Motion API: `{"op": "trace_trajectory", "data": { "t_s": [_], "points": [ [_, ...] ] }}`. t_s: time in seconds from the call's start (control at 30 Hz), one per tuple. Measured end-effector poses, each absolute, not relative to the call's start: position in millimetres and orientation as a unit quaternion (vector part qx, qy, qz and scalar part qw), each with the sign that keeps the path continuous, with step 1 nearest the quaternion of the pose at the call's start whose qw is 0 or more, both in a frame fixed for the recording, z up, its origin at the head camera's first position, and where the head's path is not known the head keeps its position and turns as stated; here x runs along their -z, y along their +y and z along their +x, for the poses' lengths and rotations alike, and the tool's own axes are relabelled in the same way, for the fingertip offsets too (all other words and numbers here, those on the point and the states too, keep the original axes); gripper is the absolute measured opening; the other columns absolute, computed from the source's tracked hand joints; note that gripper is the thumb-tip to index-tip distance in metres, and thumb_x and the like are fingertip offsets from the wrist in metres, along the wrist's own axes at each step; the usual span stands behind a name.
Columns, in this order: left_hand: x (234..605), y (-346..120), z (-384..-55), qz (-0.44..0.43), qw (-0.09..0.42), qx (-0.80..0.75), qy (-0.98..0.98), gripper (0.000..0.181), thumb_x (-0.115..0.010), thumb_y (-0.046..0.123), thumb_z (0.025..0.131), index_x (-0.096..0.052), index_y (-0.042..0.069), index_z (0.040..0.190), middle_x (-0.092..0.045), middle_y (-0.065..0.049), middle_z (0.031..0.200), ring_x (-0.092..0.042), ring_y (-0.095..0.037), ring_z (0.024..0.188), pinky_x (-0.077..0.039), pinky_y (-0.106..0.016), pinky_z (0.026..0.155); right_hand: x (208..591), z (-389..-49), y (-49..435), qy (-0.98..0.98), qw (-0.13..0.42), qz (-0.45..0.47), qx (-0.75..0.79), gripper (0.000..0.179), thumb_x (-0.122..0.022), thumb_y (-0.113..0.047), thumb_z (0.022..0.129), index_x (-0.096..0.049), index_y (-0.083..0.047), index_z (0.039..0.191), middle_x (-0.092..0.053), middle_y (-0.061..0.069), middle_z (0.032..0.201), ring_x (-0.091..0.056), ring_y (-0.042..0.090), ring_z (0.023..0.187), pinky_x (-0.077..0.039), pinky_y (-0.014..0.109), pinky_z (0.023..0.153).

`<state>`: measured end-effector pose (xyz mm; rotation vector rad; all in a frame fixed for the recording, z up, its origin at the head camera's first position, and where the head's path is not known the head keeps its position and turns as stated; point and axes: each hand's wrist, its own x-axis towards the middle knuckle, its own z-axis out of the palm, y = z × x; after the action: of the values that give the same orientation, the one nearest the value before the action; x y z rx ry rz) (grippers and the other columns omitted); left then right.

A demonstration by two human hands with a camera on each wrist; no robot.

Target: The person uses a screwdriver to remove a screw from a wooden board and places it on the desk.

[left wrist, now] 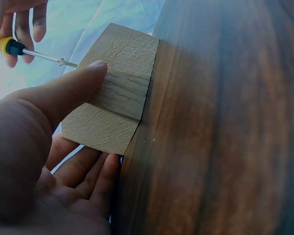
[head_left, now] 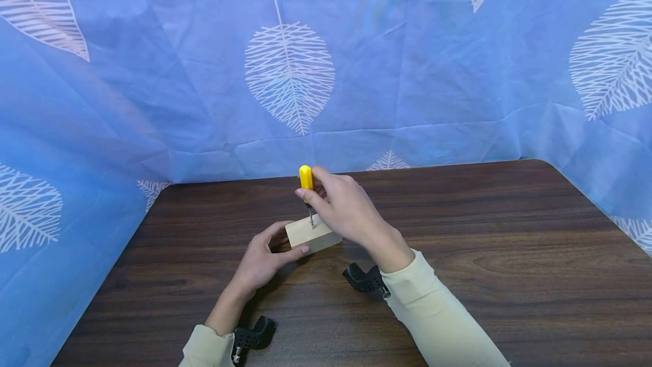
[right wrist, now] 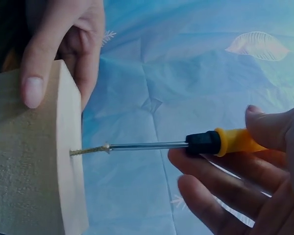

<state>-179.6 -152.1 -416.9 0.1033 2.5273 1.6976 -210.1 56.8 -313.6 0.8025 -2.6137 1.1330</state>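
Note:
A pale wooden block lies on the table, and my left hand grips its left end, thumb on the near face and fingers behind. A screw stands in the block's top face with much of its thread showing. The yellow-and-black screwdriver has its tip at the screw head, its shaft roughly in line with the screw. My right hand pinches the yellow handle between thumb and fingers above the block. In the left wrist view the left thumb presses the block's side.
The dark wood-grain table extends around both hands. Behind it and at its sides hangs a blue cloth with white leaf prints. Black wrist mounts sit at both cuffs, close above the tabletop.

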Motion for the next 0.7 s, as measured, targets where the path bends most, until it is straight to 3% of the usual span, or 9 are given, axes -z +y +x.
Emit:
{"op": "trace_trajectory", "data": {
  "t_s": [0.17, 0.37, 0.57, 0.7],
  "points": [
    [417.5, -152.0, -179.9, 0.033, 0.047, -0.552, 0.832, 0.052, -0.089, 0.032, 0.092, -0.069, 0.027, 0.14, -0.074, -0.003, 0.134, -0.068, -0.023, 0.121, -0.053, -0.049, 0.103, 314.3, -210.1, 57.8, -0.872, 0.097, 0.272, -0.395, 0.027, -0.067, -0.03, 0.109, -0.058, -0.015, 0.129, -0.082, 0.004, 0.113, -0.079, 0.018, 0.098, -0.062, 0.043, 0.086],
    [417.6, -152.1, -181.6, 0.032, 0.049, -0.551, 0.832, 0.053, -0.089, 0.031, 0.091, -0.069, 0.028, 0.14, -0.073, -0.002, 0.134, -0.068, -0.023, 0.121, -0.054, -0.045, 0.101, 313.2, -210.2, 58.1, -0.867, 0.092, 0.294, -0.392, 0.019, -0.064, -0.026, 0.111, -0.057, -0.015, 0.124, -0.082, 0.005, 0.113, -0.075, 0.017, 0.089, -0.058, 0.039, 0.078],
    [419.5, -153.4, -182.0, 0.028, 0.049, -0.551, 0.833, 0.052, -0.09, 0.031, 0.091, -0.069, 0.03, 0.138, -0.073, 0.0, 0.132, -0.068, -0.021, 0.119, -0.054, -0.044, 0.101, 314.1, -210.5, 55.4, -0.877, 0.084, 0.272, -0.388, 0.026, -0.066, -0.032, 0.109, -0.06, -0.016, 0.129, -0.079, 0.001, 0.112, -0.076, 0.015, 0.098, -0.062, 0.04, 0.088],
    [419.6, -152.9, -181.9, 0.027, 0.05, -0.551, 0.833, 0.052, -0.09, 0.031, 0.091, -0.069, 0.031, 0.139, -0.073, 0.001, 0.132, -0.068, -0.021, 0.12, -0.054, -0.045, 0.101, 314.6, -210.0, 54.9, -0.874, 0.093, 0.268, -0.395, 0.025, -0.069, -0.032, 0.108, -0.062, -0.016, 0.125, -0.079, -0.001, 0.109, -0.076, 0.013, 0.095, -0.062, 0.037, 0.088]
  ]
}}
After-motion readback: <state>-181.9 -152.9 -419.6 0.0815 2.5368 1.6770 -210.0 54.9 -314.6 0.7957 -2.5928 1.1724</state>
